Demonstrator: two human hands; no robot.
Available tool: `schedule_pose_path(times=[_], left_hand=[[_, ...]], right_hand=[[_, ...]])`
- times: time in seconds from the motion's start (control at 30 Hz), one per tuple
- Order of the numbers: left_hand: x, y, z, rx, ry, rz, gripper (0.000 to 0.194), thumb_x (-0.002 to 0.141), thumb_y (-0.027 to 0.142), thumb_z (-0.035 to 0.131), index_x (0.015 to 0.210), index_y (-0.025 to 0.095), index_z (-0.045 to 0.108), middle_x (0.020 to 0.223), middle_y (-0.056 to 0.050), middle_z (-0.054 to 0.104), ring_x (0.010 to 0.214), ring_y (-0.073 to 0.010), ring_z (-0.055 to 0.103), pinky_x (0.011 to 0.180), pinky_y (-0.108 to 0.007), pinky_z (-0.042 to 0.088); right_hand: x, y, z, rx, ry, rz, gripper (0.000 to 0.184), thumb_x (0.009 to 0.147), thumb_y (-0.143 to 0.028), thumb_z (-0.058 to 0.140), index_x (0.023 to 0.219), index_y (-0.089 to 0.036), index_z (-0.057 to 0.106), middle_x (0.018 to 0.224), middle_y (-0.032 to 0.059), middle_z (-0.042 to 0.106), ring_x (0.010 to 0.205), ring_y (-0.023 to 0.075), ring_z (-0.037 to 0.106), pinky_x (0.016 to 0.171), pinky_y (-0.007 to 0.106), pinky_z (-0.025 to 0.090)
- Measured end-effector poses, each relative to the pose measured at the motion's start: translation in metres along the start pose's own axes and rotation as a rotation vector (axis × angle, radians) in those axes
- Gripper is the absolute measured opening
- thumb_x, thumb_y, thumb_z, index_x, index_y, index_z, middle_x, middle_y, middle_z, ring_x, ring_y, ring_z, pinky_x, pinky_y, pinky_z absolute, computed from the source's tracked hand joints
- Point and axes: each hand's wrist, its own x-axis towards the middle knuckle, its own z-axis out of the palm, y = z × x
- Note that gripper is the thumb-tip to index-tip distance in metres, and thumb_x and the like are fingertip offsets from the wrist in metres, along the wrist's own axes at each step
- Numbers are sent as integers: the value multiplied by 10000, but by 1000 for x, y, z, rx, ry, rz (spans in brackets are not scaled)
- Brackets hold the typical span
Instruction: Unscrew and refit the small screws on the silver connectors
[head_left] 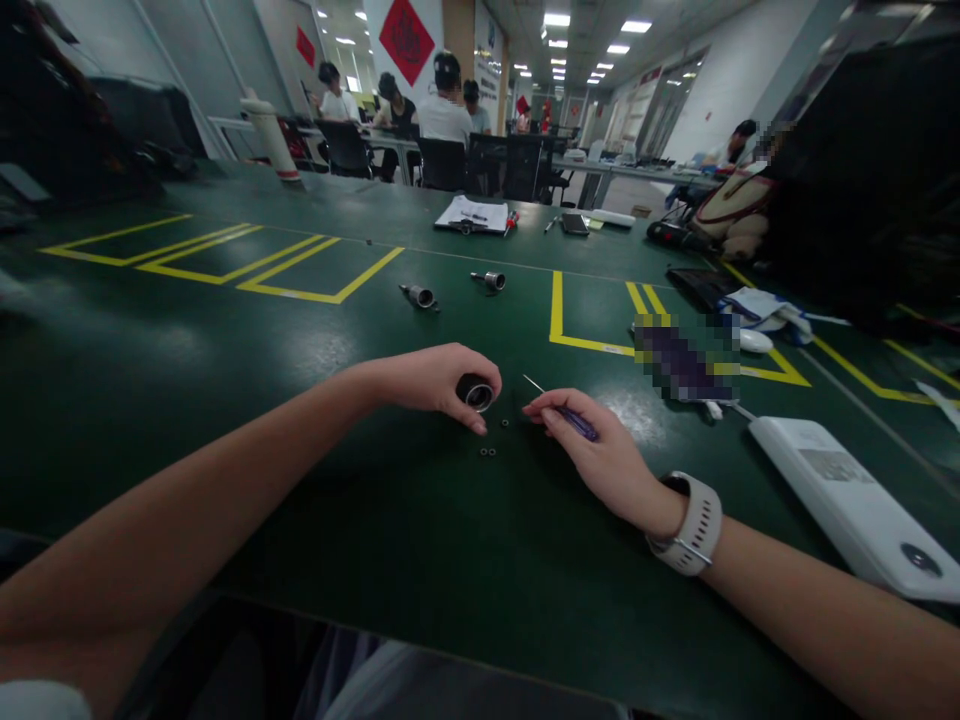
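Note:
My left hand [442, 380] is closed around a short dark cylinder [475, 392] with a bright metal rim, its hollow end facing me. In my right hand [585, 440] is a screwdriver [576, 422] with a purple handle, its thin shaft pointing up and left toward the cylinder without touching it. Between the hands lies one small metal ring [505, 423]. Two more small rings [487, 452] lie side by side just nearer to me. Farther back on the table rest two metal cylindrical parts with thin stems, one at left [418, 296] and one at right [491, 281].
The green table [360, 530] carries yellow tape outlines [556, 310]. At right are a white power bank-like device [847, 500] with a cable, a blurred phone-like object [682, 360] and a cloth [765, 310]. Papers [472, 214] lie at the back; people sit beyond.

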Motion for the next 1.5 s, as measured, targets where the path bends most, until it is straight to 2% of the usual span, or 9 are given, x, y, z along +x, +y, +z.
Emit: schedule_pose_path(times=[0.17, 0.53, 0.7, 0.8, 1.0, 1.1, 1.2, 1.3, 1.5], left_hand=[[-2, 12, 3, 95, -13, 127, 270, 635, 316, 753, 856, 210, 639, 877, -6, 610, 832, -168, 563, 709, -252, 406], [2, 13, 11, 177, -27, 148, 458, 601, 344, 779, 995, 178, 614, 978, -56, 584, 932, -203, 541, 788, -266, 418], [-10, 8, -8, 50, -35, 83, 604, 588, 334, 783, 1139, 219, 564, 1079, -56, 597, 1013, -206, 546, 856, -283, 419], [-22, -5, -27, -55, 111, -33, 465, 626, 326, 743, 1064, 241, 613, 1063, -31, 630, 1000, -210, 573, 829, -297, 443], [-32, -62, -39, -242, 952, -319, 154, 720, 320, 637, 804, 192, 621, 788, -30, 651, 734, -181, 615, 682, -316, 497], [-33, -90, -33, -247, 1151, -440, 109, 706, 300, 628, 715, 197, 593, 694, -24, 614, 650, -167, 582, 637, -315, 496], [-34, -109, -28, -255, 1238, -546, 112, 691, 294, 616, 707, 188, 581, 659, -24, 586, 630, -165, 561, 618, -315, 492], [-34, -118, -24, -200, 1261, -592, 117, 690, 292, 596, 727, 181, 585, 689, -29, 591, 653, -162, 559, 640, -310, 485], [-23, -128, -21, 38, 1098, -642, 135, 728, 282, 541, 755, 163, 600, 785, -58, 633, 748, -184, 571, 747, -323, 466]], right_hand=[[2, -6, 1, -114, -42, 21, 161, 839, -163, 494, 958, -201, 595, 976, 47, 627, 904, 188, 585, 801, 373, 464], [17, -13, 23, -17, -54, -15, 131, 814, -143, 516, 932, -197, 529, 946, 26, 584, 893, 167, 560, 814, 340, 439], [20, -12, 26, -41, -33, 7, 133, 838, -189, 502, 971, -195, 513, 961, 40, 576, 873, 178, 554, 779, 345, 447], [23, -16, 30, -169, -89, -102, 183, 841, -242, 529, 1017, -200, 505, 1018, 66, 582, 897, 201, 550, 785, 376, 447], [30, -21, 49, -599, -279, -571, 293, 835, -335, 576, 1058, -157, 510, 1060, 116, 588, 948, 243, 527, 783, 394, 441], [35, -20, 49, -779, -336, -707, 162, 886, -206, 478, 1031, -165, 537, 1009, 99, 603, 823, 221, 515, 692, 365, 425], [47, -14, 38, -875, -321, -700, 204, 888, -126, 418, 1034, -169, 553, 1001, 92, 610, 780, 208, 499, 665, 343, 413], [66, -2, 18, -998, -258, -571, 226, 879, -133, 424, 1059, -164, 558, 1049, 92, 606, 850, 217, 507, 714, 331, 422], [112, 33, -26, -1137, -52, -333, 241, 878, -133, 399, 1026, -146, 589, 1048, 133, 616, 905, 261, 514, 752, 357, 410]])
